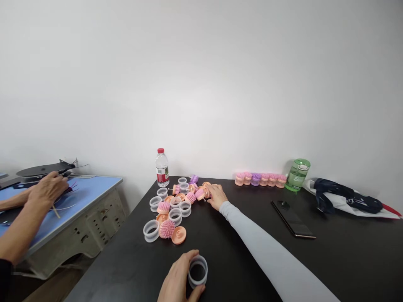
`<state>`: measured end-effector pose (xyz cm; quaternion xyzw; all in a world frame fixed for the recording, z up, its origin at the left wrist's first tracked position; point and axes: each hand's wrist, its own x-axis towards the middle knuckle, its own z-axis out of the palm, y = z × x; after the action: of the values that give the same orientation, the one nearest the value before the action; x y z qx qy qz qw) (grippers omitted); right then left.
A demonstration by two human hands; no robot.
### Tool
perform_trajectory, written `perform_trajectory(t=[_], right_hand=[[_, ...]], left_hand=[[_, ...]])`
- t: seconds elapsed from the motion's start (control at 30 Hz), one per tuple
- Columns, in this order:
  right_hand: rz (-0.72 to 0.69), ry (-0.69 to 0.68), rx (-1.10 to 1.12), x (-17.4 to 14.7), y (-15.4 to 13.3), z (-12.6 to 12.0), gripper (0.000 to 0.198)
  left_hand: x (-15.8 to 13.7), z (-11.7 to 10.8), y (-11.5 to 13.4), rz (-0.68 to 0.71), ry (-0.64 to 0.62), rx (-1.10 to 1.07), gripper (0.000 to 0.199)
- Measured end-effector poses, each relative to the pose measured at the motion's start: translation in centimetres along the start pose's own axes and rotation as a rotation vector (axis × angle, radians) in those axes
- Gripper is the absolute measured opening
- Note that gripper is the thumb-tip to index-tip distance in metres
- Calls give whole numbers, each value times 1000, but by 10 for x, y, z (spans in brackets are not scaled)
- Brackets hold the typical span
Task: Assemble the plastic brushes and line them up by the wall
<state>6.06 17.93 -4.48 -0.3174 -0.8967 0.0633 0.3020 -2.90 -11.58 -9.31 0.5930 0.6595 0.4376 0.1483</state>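
Note:
My left hand [179, 279] is closed around the side of a translucent plastic ring [198, 272] near the front of the black table. At the far side of a loose pile, my right hand [217, 197] has its thumb and fingers curled about a peach plastic disc [207, 191], partly hidden by the fingers. A pink bristle head [200, 193] lies beside these fingertips. The pile also holds several clear rings [151, 230], several pink bristle heads [166, 229], peach discs [179, 235] and purple bristle pieces [194, 179].
A row of assembled bristle brushes [255, 179] stands by the wall, next to a green bottle [297, 176]. A phone [292, 219] and dark straps on a white bag [349, 199] lie right. A water bottle [162, 168] stands behind. Another person's hands [50, 186] work at a blue table [88, 188].

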Motion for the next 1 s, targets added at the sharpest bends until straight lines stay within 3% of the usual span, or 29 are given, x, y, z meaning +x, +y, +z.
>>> perform_trajectory(t=[0.13,0.33,0.5,0.7,0.83,0.93,1.0], right_hand=[[14,26,16,5,1,1,27],[58,116,99,-26,7,-12,29],[114,72,198,-51,6,-22,25],[177,83,328,-34,-3,-46,26],[112,-43,493,-40,-23,-64,33],[14,-206,628,-72,-44,-76,47],[-35,-275,693,-99,-58,-84,45]], left_hand=[[-1,-1,-4,17,26,-47,56],[1,-11,23,-79,85,-364,46],[6,-11,35,-154,-8,-427,39],[13,-4,41,-122,-79,-379,38],[14,-2,37,-132,-27,-445,40],[11,-2,30,-142,20,-496,43],[9,-2,28,-112,36,-472,42]])
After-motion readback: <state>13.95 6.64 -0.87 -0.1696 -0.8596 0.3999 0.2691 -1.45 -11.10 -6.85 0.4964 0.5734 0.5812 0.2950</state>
